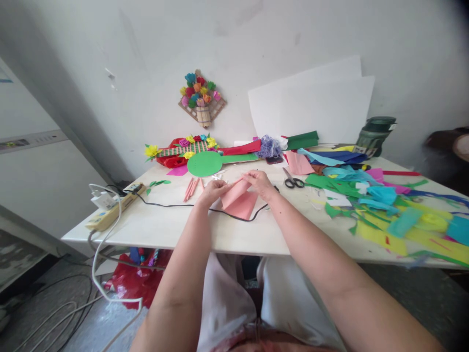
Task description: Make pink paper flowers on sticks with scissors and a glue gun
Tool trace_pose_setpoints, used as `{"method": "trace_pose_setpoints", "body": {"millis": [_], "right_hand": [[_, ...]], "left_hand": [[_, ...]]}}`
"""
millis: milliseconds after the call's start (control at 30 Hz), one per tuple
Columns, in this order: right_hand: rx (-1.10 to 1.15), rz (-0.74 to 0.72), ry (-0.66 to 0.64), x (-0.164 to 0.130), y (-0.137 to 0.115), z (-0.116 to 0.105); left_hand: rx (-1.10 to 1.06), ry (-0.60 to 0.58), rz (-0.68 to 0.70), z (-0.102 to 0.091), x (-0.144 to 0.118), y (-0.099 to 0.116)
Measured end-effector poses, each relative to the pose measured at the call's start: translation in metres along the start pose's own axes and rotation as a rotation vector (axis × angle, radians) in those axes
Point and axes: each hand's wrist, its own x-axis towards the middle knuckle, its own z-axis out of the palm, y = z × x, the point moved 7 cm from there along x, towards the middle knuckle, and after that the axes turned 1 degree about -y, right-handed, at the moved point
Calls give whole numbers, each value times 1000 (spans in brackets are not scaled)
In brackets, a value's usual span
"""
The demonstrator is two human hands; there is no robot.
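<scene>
Holding pink paper [233,195], flowers [198,91] in basket [203,117]

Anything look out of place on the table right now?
Yes: the black cord crosses the work area, right at the pink paper in the left hand and right hand, looking in the way. Coloured scraps also lie jumbled on the right.

Bare forearms [185,274]; loose pale grey trousers [224,303]; reddish garment edge [266,343] at waist.
</scene>
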Motion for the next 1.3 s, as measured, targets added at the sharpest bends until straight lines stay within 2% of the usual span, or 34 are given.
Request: {"method": "trace_pose_setpoints", "body": {"millis": [267, 500, 633, 767, 1000, 1067, 1167, 1300], "right_hand": [[15, -15, 23, 2, 3, -4], [-13, -19, 44, 3, 5, -7], [-39, -22, 13, 2, 2, -5], [-147, -22, -20, 2, 2, 0], [-201, -70, -33, 3, 0, 5], [-166, -57, -9, 3, 1, 2], [-166, -7, 82, 6, 7, -9], [-468, 14, 218, 10, 12, -27]], "left_hand": [[80, 8, -9, 0, 3, -6], [98, 88, -52, -7, -2, 2], [38, 121, -13, -10, -7, 12], [-23, 90, 25, -5, -7, 16], [49, 11, 25, 5, -3, 11], [28, 41, 17, 2, -3, 10], [-25, 159, -4, -8, -3, 6], [-110, 289, -20, -23, -2, -4]]}}
